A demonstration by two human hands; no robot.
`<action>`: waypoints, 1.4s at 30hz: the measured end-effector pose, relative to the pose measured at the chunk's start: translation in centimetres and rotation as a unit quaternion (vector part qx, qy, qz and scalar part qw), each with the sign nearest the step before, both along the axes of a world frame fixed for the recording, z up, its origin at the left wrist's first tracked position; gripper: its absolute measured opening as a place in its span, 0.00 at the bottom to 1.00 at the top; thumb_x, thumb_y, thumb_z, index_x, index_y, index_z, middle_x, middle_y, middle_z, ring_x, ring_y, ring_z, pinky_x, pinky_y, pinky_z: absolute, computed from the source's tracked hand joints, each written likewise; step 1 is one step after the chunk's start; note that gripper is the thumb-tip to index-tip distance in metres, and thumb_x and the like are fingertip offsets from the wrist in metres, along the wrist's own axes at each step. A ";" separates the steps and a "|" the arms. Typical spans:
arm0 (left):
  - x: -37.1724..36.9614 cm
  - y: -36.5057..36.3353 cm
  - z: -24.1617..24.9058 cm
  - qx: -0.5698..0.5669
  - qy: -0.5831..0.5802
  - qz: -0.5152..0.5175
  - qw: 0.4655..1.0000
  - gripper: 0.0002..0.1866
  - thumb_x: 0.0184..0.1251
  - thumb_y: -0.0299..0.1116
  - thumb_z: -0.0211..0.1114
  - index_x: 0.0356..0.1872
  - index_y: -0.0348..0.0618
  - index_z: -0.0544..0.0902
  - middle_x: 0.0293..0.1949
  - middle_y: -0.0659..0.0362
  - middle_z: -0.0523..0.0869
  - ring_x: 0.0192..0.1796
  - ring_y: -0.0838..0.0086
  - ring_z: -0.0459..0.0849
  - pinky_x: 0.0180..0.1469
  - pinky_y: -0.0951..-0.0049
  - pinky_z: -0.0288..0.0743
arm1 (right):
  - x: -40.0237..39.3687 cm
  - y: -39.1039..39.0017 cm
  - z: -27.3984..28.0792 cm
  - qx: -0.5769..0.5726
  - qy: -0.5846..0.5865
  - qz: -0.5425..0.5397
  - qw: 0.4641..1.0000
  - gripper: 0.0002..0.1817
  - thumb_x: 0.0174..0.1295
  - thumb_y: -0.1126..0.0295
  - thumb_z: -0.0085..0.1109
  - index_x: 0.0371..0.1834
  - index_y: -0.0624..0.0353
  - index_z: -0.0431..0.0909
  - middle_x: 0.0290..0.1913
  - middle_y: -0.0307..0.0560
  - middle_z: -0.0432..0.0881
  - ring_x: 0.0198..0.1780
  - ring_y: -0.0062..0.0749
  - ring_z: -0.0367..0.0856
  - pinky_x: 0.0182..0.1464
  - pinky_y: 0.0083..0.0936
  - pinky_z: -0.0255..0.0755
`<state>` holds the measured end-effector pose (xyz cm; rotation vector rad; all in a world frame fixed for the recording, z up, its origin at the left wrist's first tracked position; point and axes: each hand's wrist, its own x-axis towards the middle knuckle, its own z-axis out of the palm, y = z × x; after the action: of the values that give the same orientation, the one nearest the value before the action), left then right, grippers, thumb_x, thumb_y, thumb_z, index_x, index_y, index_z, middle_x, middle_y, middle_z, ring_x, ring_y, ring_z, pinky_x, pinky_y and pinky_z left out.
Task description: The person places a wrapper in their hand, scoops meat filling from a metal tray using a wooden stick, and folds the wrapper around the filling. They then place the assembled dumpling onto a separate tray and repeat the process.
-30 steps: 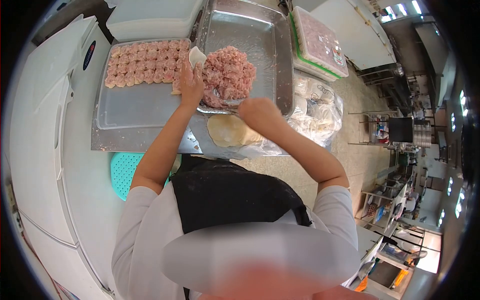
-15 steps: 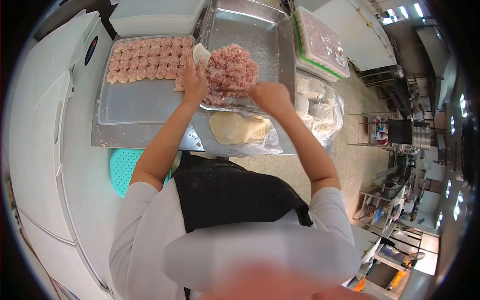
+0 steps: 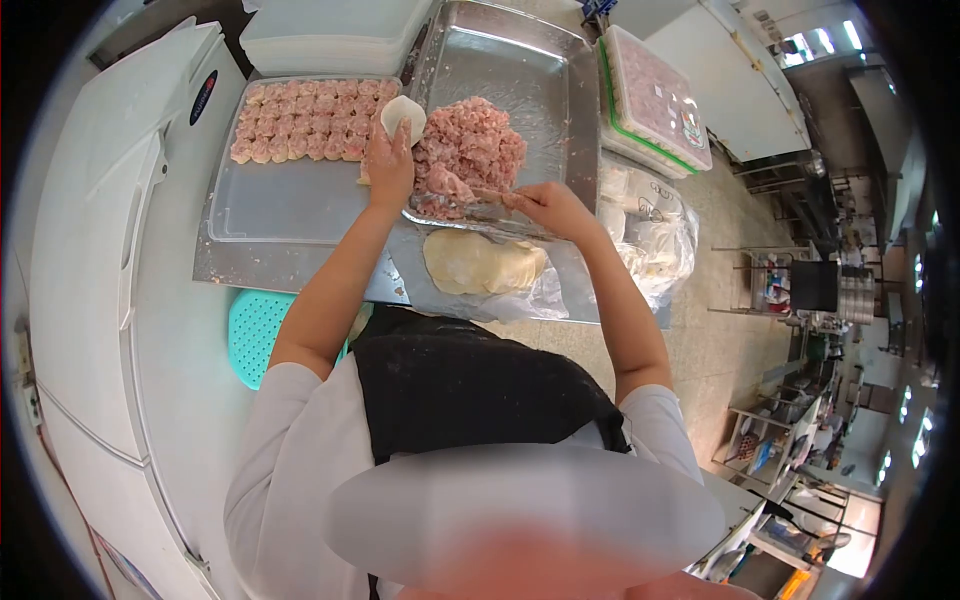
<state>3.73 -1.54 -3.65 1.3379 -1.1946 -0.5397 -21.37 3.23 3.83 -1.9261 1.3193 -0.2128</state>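
Observation:
In my left hand [image 3: 391, 165] is a thin, pale round dumpling wrapper [image 3: 403, 120], held up at the fingers. My right hand [image 3: 555, 208] grips the handle of a narrow spatula [image 3: 490, 194], whose far end carries a lump of pink minced meat. Its exact shape is partly hidden by the meat. The mound of minced meat [image 3: 470, 140] lies in a metal tray [image 3: 560, 120], between my hands. Left of my left hand, rows of meat-filled dumplings [image 3: 305, 120] cover the upper part of a translucent plastic tray [image 3: 285, 205].
A stack of wrappers [image 3: 480, 262] lies on plastic at the table's near edge. To the right are a green-rimmed container of meat [image 3: 655, 95] and a bag of white packs [image 3: 650, 220]. Stacked lids [image 3: 325, 45] stand behind the dumplings; a white fridge [image 3: 90, 250] is at left.
The spatula has come up from the mound's near edge with meat on it, and my right hand has shifted slightly nearer to me. The wrapper now lies flatter and more opened out on my left hand.

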 end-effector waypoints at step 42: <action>-9.1 3.1 10.2 0.027 0.590 -0.155 0.792 0.28 0.66 0.42 0.60 0.60 0.33 0.69 0.47 0.49 0.80 0.47 0.63 0.81 0.52 0.60 0.77 | -8.0 -5.8 3.4 -0.266 -0.167 0.188 0.931 0.14 0.66 0.66 0.51 0.46 0.64 0.79 0.40 0.56 0.82 0.39 0.50 0.82 0.43 0.40 0.75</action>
<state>-5.35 1.56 6.59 0.5638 -0.3090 -1.3909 -29.41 -2.60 7.26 -2.4120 0.6849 -0.7273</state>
